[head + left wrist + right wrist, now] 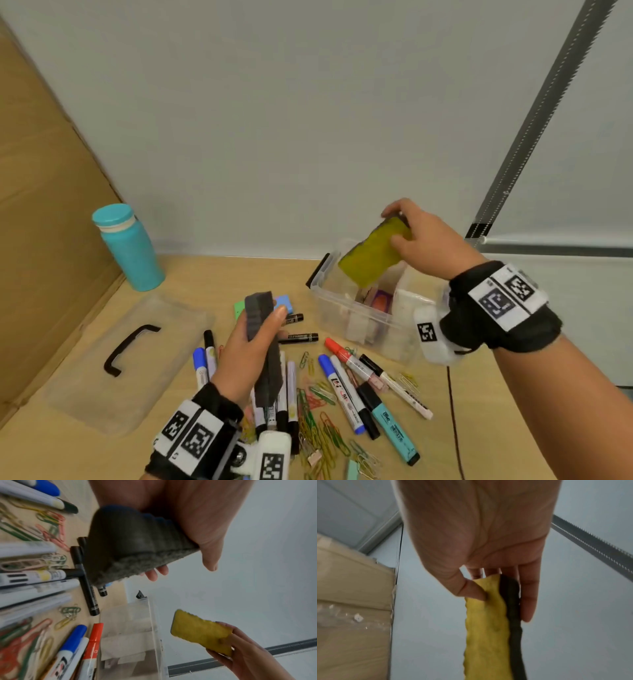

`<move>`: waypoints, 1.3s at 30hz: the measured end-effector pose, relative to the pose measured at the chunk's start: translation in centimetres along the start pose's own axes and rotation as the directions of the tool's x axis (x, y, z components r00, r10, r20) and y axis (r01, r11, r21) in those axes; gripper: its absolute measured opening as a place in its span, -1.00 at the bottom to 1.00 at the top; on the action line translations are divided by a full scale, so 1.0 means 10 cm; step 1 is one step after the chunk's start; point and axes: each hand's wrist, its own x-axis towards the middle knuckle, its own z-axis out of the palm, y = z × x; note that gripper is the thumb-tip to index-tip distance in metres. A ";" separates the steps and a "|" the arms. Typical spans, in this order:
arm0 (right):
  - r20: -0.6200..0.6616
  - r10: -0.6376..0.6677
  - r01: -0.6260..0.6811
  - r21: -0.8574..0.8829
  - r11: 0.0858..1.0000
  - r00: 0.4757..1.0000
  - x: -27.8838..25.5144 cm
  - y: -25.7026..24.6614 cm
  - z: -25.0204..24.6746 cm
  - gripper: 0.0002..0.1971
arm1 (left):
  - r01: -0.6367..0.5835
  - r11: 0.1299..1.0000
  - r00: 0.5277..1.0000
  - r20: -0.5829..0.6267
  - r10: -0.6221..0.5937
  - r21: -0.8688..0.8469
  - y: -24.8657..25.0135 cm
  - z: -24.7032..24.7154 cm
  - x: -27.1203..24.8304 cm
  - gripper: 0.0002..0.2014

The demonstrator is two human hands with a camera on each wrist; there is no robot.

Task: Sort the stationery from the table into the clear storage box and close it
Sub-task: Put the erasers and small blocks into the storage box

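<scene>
- Right hand: raised above the clear storage box, wrist band with printed markers; thumb on the yellow face and fingers on the dark back pinch one end of a yellow eraser, which hangs tilted, lower end dipping over the box's open top.
- Left hand: held above the marker pile, palm turned inward; thumb and fingers curled round a dark grey eraser, gripped along its long sides, felt face showing in the left wrist view.
- Clear storage box: open, on the table right of centre, black latch at its left end. Inside, white wrapped items and a purple and orange item; contents otherwise too blurred to name.
- Lid: clear, black handle, lying flat on the table to the left, well apart from the box.
- Markers: loose pile between the hands and in front of the box; blue, red and black caps, plus a teal highlighter.
- Paper clips: coloured, scattered among and in front of the markers.
- Sticky note pads: blue and green, partly hidden behind the grey eraser.
- Bottle: teal, upright, at the table's back left.
- Surface and room: light wooden table; cardboard sheet leaning at left; pale wall behind; black cable running along the table at right.
</scene>
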 end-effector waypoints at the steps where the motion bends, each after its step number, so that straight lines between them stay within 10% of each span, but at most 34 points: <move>1: -0.037 -0.005 0.004 -0.037 0.999 0.999 0.02 0.01 -0.01 -0.63 | 0.016 1.000 1.000 -0.013 -0.016 -0.014 -0.03 -0.02 -0.01 -0.60; 5: 0.128 0.027 0.000 -0.202 0.979 0.991 0.12 0.05 0.13 -0.65 | 0.044 0.999 0.998 -0.050 -0.046 -0.027 -0.14 -0.10 -0.02 -0.72; 13: 0.306 0.292 -0.179 -0.347 0.920 0.906 0.38 0.15 0.40 -0.65 | 0.085 0.995 0.996 -0.011 -0.086 -0.059 -0.21 -0.22 -0.05 -0.31; 17: 0.395 0.397 -0.195 -0.461 0.866 0.828 0.52 0.08 0.40 -0.61 | 0.071 0.997 0.997 -0.006 -0.071 -0.004 -0.24 -0.22 -0.06 -0.58; 23: 0.445 0.454 -0.037 -0.681 0.731 0.772 1.22 0.98 0.72 -0.41 | 0.061 0.997 0.998 0.030 -0.062 0.039 -0.22 -0.21 -0.06 -0.62; 28: 0.485 0.548 0.052 -0.779 0.625 0.682 0.70 0.35 0.56 -0.13 | 0.057 0.997 0.994 0.090 -0.062 0.056 -0.16 -0.18 -0.10 -0.52; 32: 0.491 0.526 0.146 -0.812 0.565 0.694 1.10 0.96 0.86 0.15 | 0.065 0.996 0.993 0.091 -0.070 0.060 -0.17 -0.20 -0.10 -0.33; 35: 0.517 0.468 0.108 -0.745 0.658 0.717 1.29 1.36 1.02 -0.15 | 0.057 0.996 0.993 0.097 -0.063 0.062 -0.16 -0.24 -0.10 -0.31; 39: 0.417 0.376 -0.078 -0.577 0.813 0.827 0.56 0.45 0.57 -0.57 | 0.015 0.990 0.995 0.096 -0.029 0.139 -0.14 -0.28 -0.10 -0.36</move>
